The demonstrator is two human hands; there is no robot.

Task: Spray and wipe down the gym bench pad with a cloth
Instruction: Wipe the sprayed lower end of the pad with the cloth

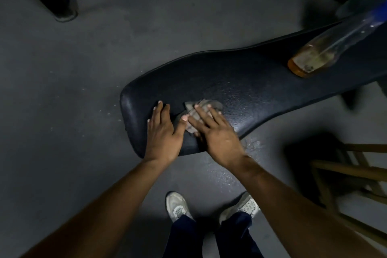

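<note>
Wiping stage: right hand (217, 136) flat, pressing cloth (201, 111) on pad (261, 81); left hand (163, 130) open beside cloth. Bottle (314, 58) set down farther along; pad there looks unwiped.

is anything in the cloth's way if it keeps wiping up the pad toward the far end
Yes. The spray bottle stands on the bench pad near its far end, in the path of the cloth under the right hand. Between them the pad is bare.

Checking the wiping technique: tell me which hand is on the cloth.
The right hand presses the grey cloth; the left hand lies flat on bare bench pad.
</note>
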